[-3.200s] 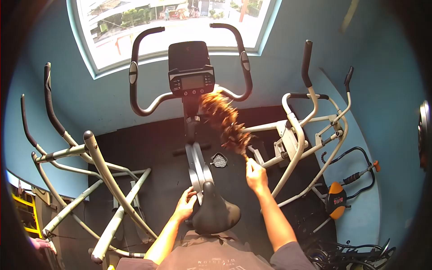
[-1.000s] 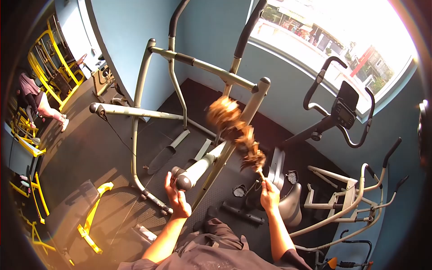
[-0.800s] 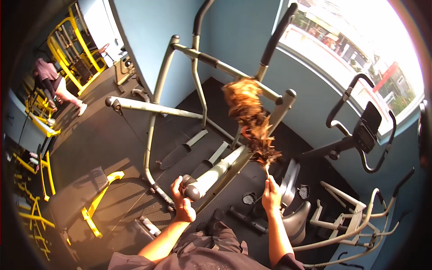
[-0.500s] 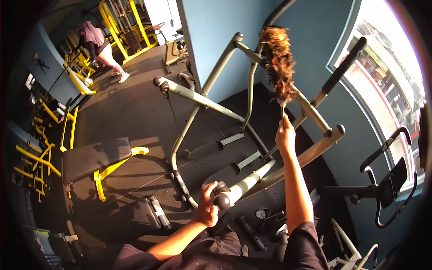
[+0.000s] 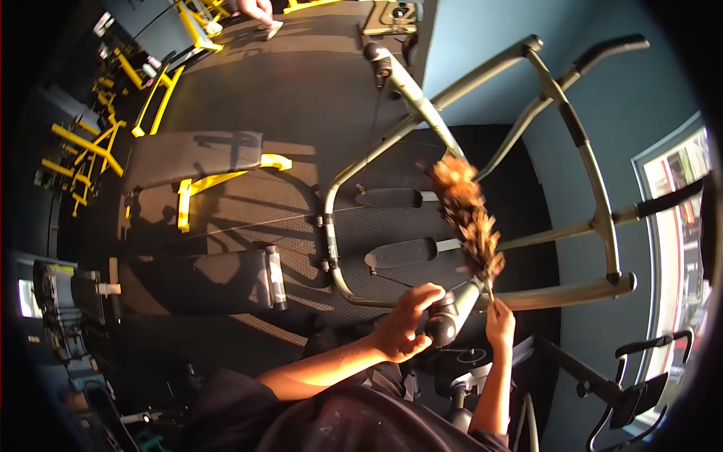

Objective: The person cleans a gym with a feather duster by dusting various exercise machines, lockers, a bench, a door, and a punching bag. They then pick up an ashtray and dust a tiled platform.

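A brown feather duster [image 5: 468,218] points up and to the left, its feathers over the frame of a beige exercise machine [image 5: 429,113]. My right hand [image 5: 500,324] is closed around the duster's thin handle, low on the right. At the lower middle, my left hand [image 5: 407,324] has its thumb and fingers spread around the black rounded end cap [image 5: 441,330] of a machine tube. Whether the palm touches the cap cannot be made out. Two black foot plates [image 5: 403,253] lie inside the machine's frame.
A padded bench with yellow legs [image 5: 192,160] stands at the left, a second dark bench [image 5: 199,280] below it. A person's leg [image 5: 257,10] shows at the top. A blue wall [image 5: 550,218], a window [image 5: 678,181] and another machine's console [image 5: 639,399] are at the right.
My right hand and the duster have come down, nearer to my left hand. The view has turned, so the machine lies differently and only a leg of the other person shows.
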Available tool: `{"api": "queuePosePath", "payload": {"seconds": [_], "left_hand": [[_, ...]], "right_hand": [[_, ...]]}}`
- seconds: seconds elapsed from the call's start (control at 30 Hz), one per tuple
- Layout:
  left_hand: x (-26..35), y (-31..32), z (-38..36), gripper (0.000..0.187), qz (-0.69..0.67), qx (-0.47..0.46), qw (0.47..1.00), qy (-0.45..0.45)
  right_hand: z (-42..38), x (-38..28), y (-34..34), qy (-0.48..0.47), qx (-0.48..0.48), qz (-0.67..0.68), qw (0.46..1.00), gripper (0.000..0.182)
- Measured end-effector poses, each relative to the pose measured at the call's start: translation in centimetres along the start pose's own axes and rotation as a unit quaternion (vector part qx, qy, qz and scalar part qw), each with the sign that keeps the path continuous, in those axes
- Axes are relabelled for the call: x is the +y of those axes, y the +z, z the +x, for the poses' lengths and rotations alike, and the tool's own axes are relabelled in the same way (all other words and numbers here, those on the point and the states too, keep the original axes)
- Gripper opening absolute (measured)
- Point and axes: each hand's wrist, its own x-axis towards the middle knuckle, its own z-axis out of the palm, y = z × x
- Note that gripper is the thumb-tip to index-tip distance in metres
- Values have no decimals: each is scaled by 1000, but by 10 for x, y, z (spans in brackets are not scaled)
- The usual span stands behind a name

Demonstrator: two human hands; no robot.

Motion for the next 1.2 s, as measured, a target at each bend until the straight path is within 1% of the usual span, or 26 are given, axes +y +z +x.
{"api": "queuePosePath", "payload": {"seconds": [0.03, 0.1, 0.13, 0.17, 0.23, 0.3, 0.37, 0.4, 0.43, 0.47, 0.5, 0.57, 0.63, 0.67, 0.7, 0.77, 0.83, 0.87, 0.9, 0.93, 0.97, 1.0, 1.03, 1.1, 1.17, 1.2], "left_hand": [[2, 1, 1, 83, -8, 6, 1000, 7], [6, 5, -1, 80, -10, 16, 1000, 10], [6, 6, -2, 77, -16, 10, 1000, 7], [8, 6, -2, 77, -27, 7, 1000, -4], [14, -1, 1, 76, -43, -11, 999, -7], [24, -12, 3, 75, -48, -34, 998, -37], [35, -26, -1, 71, -31, -46, 997, -56], [36, -35, -9, 65, -62, -18, 996, -56], [34, -38, -20, 44, -48, 29, 996, -64], [32, -51, -34, 33, -44, 22, 994, -103], [30, -66, -49, 26, -41, 14, 989, -140], [22, -92, -92, 22, -83, 151, 974, -151], [12, -133, -145, 25, -14, 204, 952, -229], [-3, -146, -174, 28, 14, 288, 931, -224], [-19, -165, -208, 31, 66, 312, 914, -249], [-55, -191, -279, 32, 77, 387, 856, -332], [-80, -218, -350, 37, 97, 468, 774, -416], [-70, -241, -376, 37, 148, 503, 746, -411], [-75, -253, -411, 36, 117, 500, 708, -484], [-83, -257, -444, 33, 101, 539, 671, -499], [-95, -256, -480, 28, 77, 587, 652, -474], [-99, -257, -511, 25, 6, 620, 651, -438], [-99, -257, -539, 25, 30, 614, 646, -452], [-102, -252, -585, 27, 43, 609, 637, -470], [-107, -245, -612, 24, -27, 647, 579, -495], [-109, -240, -620, 28, -31, 652, 573, -495]], "right_hand": [[-27, 15, -2, 10, -9, -16, 1000, 16], [-71, 42, -4, 149, -50, 53, 986, 23], [-83, 39, -11, 123, -59, 54, 989, 22], [-90, 20, -27, 100, -64, 56, 991, 22], [-94, -53, -57, 160, -55, 183, 968, 22], [-94, -107, -78, 170, -48, 243, 954, 27], [-98, -147, -86, 70, -30, 242, 967, 26], [-100, -171, -84, 51, -30, 234, 970, 31], [-108, -203, -79, 33, -30, 223, 974, 36], [-118, -252, -64, 34, -39, 230, 972, 27], [-117, -235, -51, -8, -113, 215, 970, 31], [-128, -273, 13, -38, -177, 215, 960, 24], [-134, -262, 92, -77, -231, 165, 956, 24], [-139, -259, 130, -68, -247, 140, 956, 23], [-145, -256, 170, -58, -264, 114, 956, 23], [-156, -231, 269, -214, -198, 72, 954, 22], [-167, -198, 356, -110, -284, 56, 951, 25], [-173, -163, 418, -111, -276, 49, 953, 28], [-187, -137, 464, -106, -267, 42, 957, 30], [-209, -155, 491, -42, -271, 19, 961, 33], [-234, -175, 525, 25, -272, -4, 962, 36], [-259, -165, 563, 45, -286, 54, 955, 36], [-278, -153, 602, 58, -296, 113, 947, 36], [-326, -231, 614, 2, -356, -25, 934, 33], [-343, -261, 633, -146, -471, -67, 867, 34], [-341, -271, 646, -149, -472, -75, 865, 34]]}}
